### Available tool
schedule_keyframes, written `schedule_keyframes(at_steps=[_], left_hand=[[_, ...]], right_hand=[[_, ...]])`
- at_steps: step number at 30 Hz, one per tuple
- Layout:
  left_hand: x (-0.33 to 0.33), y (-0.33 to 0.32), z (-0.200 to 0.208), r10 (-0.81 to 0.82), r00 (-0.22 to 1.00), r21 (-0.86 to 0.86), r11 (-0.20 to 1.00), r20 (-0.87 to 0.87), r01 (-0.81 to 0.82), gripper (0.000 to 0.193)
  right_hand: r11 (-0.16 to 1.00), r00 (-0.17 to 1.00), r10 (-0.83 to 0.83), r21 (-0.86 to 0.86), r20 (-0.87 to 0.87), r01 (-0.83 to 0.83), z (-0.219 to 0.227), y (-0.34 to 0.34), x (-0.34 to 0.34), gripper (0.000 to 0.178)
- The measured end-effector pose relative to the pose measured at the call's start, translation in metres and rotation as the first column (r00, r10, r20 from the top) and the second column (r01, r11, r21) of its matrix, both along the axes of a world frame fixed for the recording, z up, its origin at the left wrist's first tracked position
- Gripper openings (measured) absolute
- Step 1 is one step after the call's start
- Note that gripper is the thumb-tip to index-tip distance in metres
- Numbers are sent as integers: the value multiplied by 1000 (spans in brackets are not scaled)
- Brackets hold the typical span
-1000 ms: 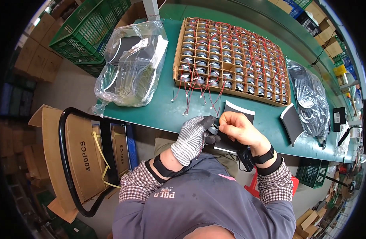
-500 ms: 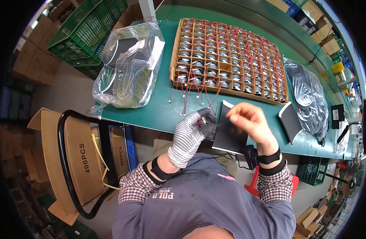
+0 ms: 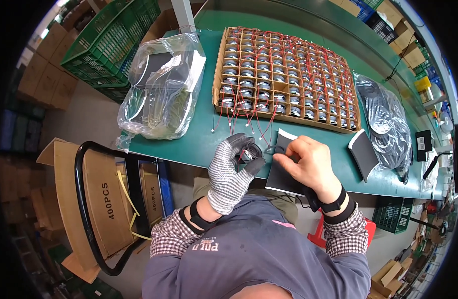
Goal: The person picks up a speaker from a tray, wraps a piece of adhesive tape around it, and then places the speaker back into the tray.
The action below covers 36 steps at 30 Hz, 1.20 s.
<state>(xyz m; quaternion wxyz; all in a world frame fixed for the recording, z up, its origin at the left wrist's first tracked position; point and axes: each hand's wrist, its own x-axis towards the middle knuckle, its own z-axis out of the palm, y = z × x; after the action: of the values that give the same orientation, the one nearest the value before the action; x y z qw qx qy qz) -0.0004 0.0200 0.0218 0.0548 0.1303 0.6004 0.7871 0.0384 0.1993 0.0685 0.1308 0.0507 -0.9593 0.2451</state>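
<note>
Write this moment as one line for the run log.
left hand: gloved, holds small speaker | right hand: bare, pinches thin wire | under hands: dark sheet | behind: tray of speakers

Free: bare surface (image 3: 199, 142) strip before hands | Blocked: plastic bag (image 3: 161, 89) left; cardboard tray (image 3: 288, 70) behind; black sheets (image 3: 363, 154) right

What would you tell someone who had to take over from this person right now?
Left hand, in a grey knit glove, grips a small round metal part above the table's near edge.
Right hand, bare, pinches a thin dark ring beside that part, over a black sheet.
Cardboard tray behind holds rows of similar round parts with red wires.
Clear bag sits at the left, another bag at the right.
Done: one part is out and in hand.
Left: ring and part are not yet joined.
</note>
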Motion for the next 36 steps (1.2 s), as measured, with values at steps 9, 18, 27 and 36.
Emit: schedule_keyframes(at_steps=[9,18,27,36], left_hand=[[-20,-17,-13,-280,878,449,890,388,85,40],[-19,-15,-3,-388,783,548,833,487,72,35],[-12,-18,1,-554,694,557,789,460,260,49],[-9,-19,11,-614,687,423,781,388,460,61]], right_hand=[[895,984,91,-445,156,-12,18,19,13,12],[828,983,19,-554,184,88,-1,21,6,14],[787,957,12,-593,290,169,-9,19,-14,15],[761,932,164,-643,322,88,3,-3,-34,13]])
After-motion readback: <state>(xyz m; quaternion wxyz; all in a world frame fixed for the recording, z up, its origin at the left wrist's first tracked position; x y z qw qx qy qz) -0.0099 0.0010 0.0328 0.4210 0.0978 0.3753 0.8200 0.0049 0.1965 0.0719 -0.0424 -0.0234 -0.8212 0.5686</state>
